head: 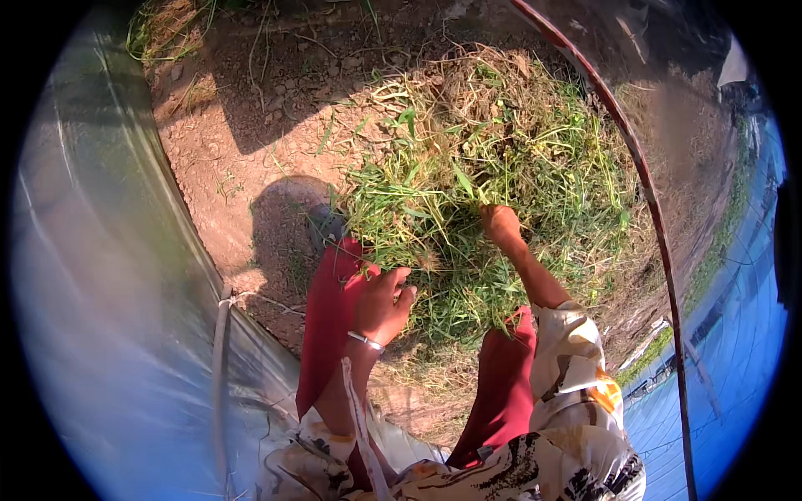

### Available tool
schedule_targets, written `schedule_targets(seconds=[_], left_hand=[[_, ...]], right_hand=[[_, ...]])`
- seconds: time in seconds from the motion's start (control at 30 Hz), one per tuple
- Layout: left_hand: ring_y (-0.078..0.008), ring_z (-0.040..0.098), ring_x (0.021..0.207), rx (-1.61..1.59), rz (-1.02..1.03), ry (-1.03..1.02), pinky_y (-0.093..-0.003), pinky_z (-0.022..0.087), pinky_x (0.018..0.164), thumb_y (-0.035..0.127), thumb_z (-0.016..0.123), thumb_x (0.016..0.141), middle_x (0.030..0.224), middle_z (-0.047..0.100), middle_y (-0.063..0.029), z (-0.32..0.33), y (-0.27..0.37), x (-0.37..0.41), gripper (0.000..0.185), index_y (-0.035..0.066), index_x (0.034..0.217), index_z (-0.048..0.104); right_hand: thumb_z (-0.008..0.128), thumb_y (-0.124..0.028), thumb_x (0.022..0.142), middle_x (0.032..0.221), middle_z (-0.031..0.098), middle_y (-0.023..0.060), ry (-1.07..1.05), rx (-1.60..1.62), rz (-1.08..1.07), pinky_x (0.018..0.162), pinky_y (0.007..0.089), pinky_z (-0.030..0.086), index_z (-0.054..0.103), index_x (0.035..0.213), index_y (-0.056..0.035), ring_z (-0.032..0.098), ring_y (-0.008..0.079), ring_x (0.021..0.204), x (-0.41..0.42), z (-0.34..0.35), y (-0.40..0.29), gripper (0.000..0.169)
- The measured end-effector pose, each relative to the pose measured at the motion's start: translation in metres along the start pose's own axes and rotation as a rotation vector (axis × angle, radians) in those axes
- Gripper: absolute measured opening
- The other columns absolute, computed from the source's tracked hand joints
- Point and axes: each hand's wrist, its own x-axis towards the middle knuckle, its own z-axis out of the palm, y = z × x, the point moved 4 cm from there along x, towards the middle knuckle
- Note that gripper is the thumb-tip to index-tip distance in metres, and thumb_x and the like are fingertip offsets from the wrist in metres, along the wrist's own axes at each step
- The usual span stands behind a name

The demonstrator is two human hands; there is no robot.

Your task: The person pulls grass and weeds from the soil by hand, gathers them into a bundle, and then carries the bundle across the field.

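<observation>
A large heap of pulled grass and weeds (564, 169), part green and part dry straw, lies on the ground between and beyond my knees. My right hand (501, 224) is closed at the middle of the heap, with green blades and stems showing at its fingers. Over the near left side of the heap is my left hand (381, 310), with a metal bangle (366, 341) at its wrist. Its fingers are bent, with a gap between thumb and fingertips, and nothing shows in them. The palm is turned partly out of sight.
Translucent plastic sheeting (113, 250) rises along the left, with a pole (222, 376) tied near its lower edge. A thin curved rod (648, 181) arches down the right side. Bare reddish soil (200, 150) lies at upper left, partly in shadow.
</observation>
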Motion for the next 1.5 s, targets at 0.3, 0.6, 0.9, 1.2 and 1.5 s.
schedule_targets(seconds=[0.3, 0.6, 0.9, 1.2, 1.5], left_hand=[[-0.0251, 0.063, 0.087, 0.256, -0.276, -0.322, -0.0318, 0.049, 0.074, 0.018, 0.064, 0.078, 0.105, 0.062, -0.013, 0.065, -0.033, -0.022, 0.035, 0.008, 0.111, 0.056], [-0.0196, 0.064, 0.083, 0.424, -0.067, 0.065, -0.0325, 0.049, 0.071, 0.012, 0.062, 0.076, 0.101, 0.061, -0.0131, 0.08, -0.081, -0.009, 0.036, 0.005, 0.111, 0.055], [-0.0249, 0.059, 0.088, 0.302, -0.067, 0.357, -0.0313, 0.046, 0.08, 0.021, 0.065, 0.077, 0.101, 0.06, -0.0163, 0.045, -0.054, 0.015, 0.053, -0.007, 0.117, 0.045], [-0.0257, 0.046, 0.114, -0.183, -0.403, -0.341, -0.0353, 0.037, 0.094, 0.046, 0.061, 0.08, 0.134, 0.039, -0.0165, 0.199, 0.0, 0.01, 0.074, 0.01, 0.136, 0.03], [-0.0266, 0.06, 0.081, -0.993, -0.844, -0.214, -0.0365, 0.052, 0.058, 0.036, 0.053, 0.087, 0.1, 0.062, -0.0142, 0.244, 0.052, -0.047, 0.039, 0.005, 0.109, 0.056]], right_hand=[[0.061, -0.043, 0.08, 0.141, 0.021, 0.0196, 0.132, 0.124, -0.303, 0.104, 0.0466, 0.023, 0.013, 0.142, -0.0162, 0.03, 0.0389, 0.124, -0.079, 0.01, -0.038, 0.083], [0.036, -0.018, 0.09, 0.119, 0.049, 0.0174, -0.044, -0.22, -0.16, 0.08, 0.0418, 0.044, 0.038, 0.13, -0.0114, 0.058, 0.0329, 0.091, -0.134, 0.053, 0.093, 0.041], [0.057, -0.006, 0.067, 0.105, 0.053, 0.0209, 0.257, 0.216, 0.188, 0.075, 0.0448, 0.048, 0.053, 0.109, -0.017, 0.055, 0.0417, 0.089, -0.282, 0.056, 0.261, 0.044], [0.05, -0.003, 0.071, 0.093, 0.057, 0.0184, 0.207, 0.301, 0.119, 0.073, 0.0422, 0.048, 0.055, 0.1, -0.0116, 0.058, 0.0349, 0.087, -0.305, 0.073, 0.254, 0.03], [0.052, -0.006, 0.069, 0.08, 0.06, 0.0152, 0.357, 0.519, 0.275, 0.07, 0.0406, 0.046, 0.061, 0.084, -0.0081, 0.058, 0.0312, 0.081, -0.34, 0.068, 0.259, 0.019]])
